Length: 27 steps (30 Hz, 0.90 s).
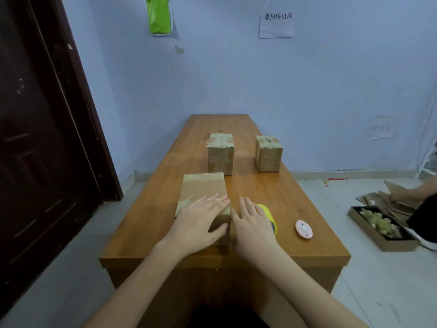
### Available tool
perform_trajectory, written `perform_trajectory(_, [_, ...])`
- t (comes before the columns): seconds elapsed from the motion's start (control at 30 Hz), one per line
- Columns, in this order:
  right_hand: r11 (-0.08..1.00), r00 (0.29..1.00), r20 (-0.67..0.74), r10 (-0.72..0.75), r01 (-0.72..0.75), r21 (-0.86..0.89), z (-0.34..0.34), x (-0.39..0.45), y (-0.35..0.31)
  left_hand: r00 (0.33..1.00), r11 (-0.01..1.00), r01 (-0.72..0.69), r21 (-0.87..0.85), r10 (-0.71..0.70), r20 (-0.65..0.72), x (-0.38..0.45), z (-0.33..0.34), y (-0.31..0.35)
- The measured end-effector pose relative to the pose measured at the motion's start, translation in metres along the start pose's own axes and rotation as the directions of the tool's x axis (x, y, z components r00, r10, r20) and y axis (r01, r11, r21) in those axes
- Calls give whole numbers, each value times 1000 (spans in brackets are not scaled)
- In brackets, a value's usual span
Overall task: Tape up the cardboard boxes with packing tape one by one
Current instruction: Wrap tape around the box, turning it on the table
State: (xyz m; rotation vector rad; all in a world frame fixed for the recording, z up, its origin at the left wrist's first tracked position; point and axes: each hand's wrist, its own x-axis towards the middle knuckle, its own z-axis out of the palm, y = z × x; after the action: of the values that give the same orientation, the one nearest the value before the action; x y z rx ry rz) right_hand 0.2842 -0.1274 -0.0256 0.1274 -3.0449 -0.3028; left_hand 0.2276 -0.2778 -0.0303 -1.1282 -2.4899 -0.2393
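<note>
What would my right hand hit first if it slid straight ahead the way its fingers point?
Probably bare table; the right hand points between the two far boxes, though depth is unclear.

Nearest me a brown cardboard box [203, 192] lies flat, tape banding both ends. Two taped boxes [220, 153] [269, 153] stand upright farther back, well apart.

It looked like a small packing/dispatch room. A paper notice [277, 26] w/ Chinese characters and a smaller handwritten label [382, 128] were stuck on a scuffed pale-blue wall [236, 79]. Taped cardboard boxes [220, 153] stood on a plain wooden table [272, 197]; flattened cardboard scraps [392, 200] and a tray of packing filler [380, 224] lay on the tiled floor [354, 268] beside it.
</note>
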Motion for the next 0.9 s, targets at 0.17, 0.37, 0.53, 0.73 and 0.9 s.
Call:
perform_trajectory(0.17, [892,1000,-8,16,-11,451,-7,-10,37,999,1000,-7,8,7,52,4,-7,2])
perform_trajectory(0.37, [747,824,78,561,-544,382,30,-25,115,985,986,-58,158,30,171,21,-22,8])
perform_trajectory(0.53, [755,782,64,620,-617,223,67,-29,118,975,984,-40,174,0,224,23,-23,11])
perform_trajectory(0.73, [730,817,-3,576,-513,451,73,-19,117,969,983,-3,184,-42,243,23,-22,13])
perform_trajectory(0.9, [398,863,177,473,-389,831,66,-9,119,979,996,8,91,-26,201,20,-21,7])
